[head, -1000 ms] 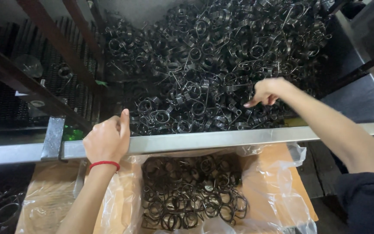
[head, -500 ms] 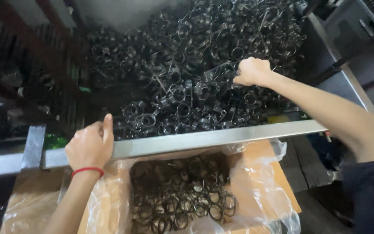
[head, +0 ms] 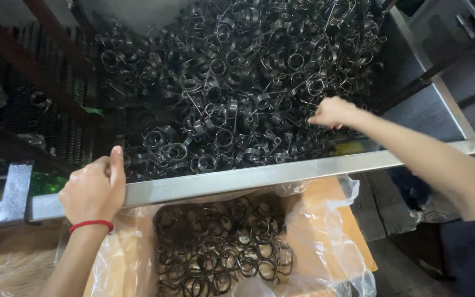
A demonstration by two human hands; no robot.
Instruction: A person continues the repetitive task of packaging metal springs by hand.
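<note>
Head view. A large metal bin point(head: 430, 104) holds a deep heap of dark wire torsion springs point(head: 237, 82), coils with straight legs, filling it from the far wall to the near rail point(head: 259, 176).

Right hand point(head: 333, 113): reaches over the near rail into the heap toward the bin's right side, fingers curled down among the springs. Whether any spring is pinched I cannot tell; the fingertips are hidden in the tangle.

Left hand point(head: 93, 190): wrapped closed on the near rail close to its left end, thumb up against the inner face. Red cord bracelet point(head: 90, 225) at the wrist.

Handling, judged: each spring is stiff steel and light, but the legs hook into neighbouring coils, so a pull probably lifts a clump rather than one piece. They look possibly oily, hence slippery. Best hold seems to be around the coil body, not the leg; leg ends may prick.

Surroundings: below the rail, a cardboard box point(head: 325, 220) lined with a clear plastic bag point(head: 325, 258) holds a shallower layer of the same springs point(head: 221, 247). Dark slanted frame bars point(head: 23, 60) stand at the left, beyond the bin's left edge. The rail lies between heap and box.
</note>
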